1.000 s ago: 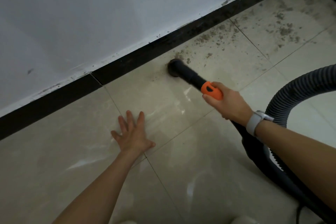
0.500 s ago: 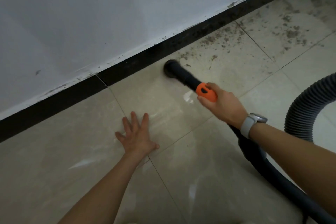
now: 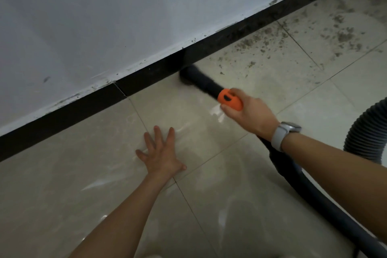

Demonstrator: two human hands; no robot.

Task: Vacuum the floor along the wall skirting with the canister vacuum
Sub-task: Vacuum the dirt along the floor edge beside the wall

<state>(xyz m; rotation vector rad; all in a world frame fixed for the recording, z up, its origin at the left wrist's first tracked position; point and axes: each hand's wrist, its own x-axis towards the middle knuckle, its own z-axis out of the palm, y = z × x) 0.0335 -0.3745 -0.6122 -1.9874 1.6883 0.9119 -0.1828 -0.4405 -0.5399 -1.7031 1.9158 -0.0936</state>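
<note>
Flat on the floor (image 3: 62, 174) goes the left hand (image 3: 160, 156), fingers spread and straight, holding nothing, just propping the person up on the pale tile. Moving right, the black skirting (image 3: 83, 107) runs along the foot of the white wall (image 3: 104, 16), and right up against it sits the dark nozzle (image 3: 188, 75), its mouth down on the tile and touching or all but touching the skirting; blur makes the exact contact hard to call. Behind the nozzle the black tube rises to an orange collar (image 3: 229, 98), and that is where the right hand (image 3: 249, 115) has its grip: fingers curled round the tube just behind the collar, a pale watch (image 3: 282, 135) on the wrist. From under that wrist the dark hose (image 3: 314, 199) trails off toward the bottom right, and a ribbed grey hose (image 3: 368, 132) loops at the right edge.

Tiles left of the nozzle look clean; to its right, grit (image 3: 261, 44) lies thick along the skirting and across the far tile, so plenty of the run remains. The tube looks stiff and light, easy to steer one-handed from that collar hold, which keeps the mouth flat to the floor. The hose is the floppy part and may drag or tug as the nozzle travels right. The canister itself is out of view.
</note>
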